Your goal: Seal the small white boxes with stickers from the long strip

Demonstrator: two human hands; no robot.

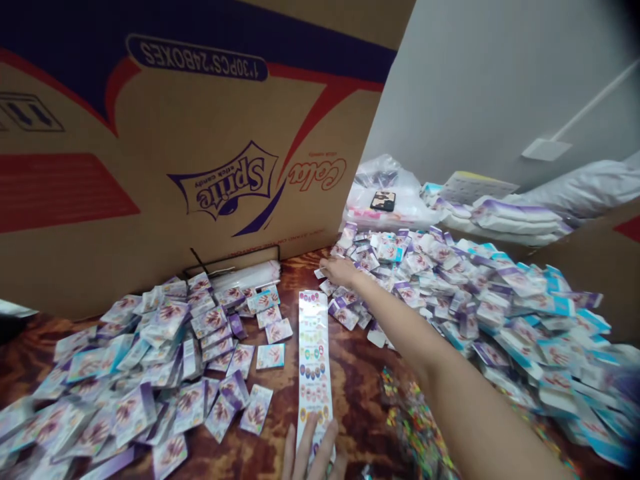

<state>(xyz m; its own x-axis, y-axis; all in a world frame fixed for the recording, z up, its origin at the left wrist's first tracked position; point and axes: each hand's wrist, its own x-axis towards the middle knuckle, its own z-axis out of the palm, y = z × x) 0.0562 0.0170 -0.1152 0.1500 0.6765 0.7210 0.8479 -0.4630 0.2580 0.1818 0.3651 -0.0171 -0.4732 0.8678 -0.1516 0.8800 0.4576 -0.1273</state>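
My left hand (314, 453) lies at the bottom centre with fingers spread flat on the lower end of a long white sticker strip (313, 333). Rows of small coloured nail-like designs run along the strip, which rests on the table. Stretched forward from the lower right, my right hand (340, 272) is at the near left edge of a large heap of small printed boxes (450, 280). Its fingers are curled together, with a small white box edge showing at their tips. Most of that box is hidden by the hand.
Another heap of small boxes (170, 333) covers the left side. A tall upside-down carton (150, 200) stands behind it. Small shiny multicoloured packets (417, 427) lie under my right forearm. Plastic bags and a dark phone-like item (383, 200) sit at the back, near the wall.
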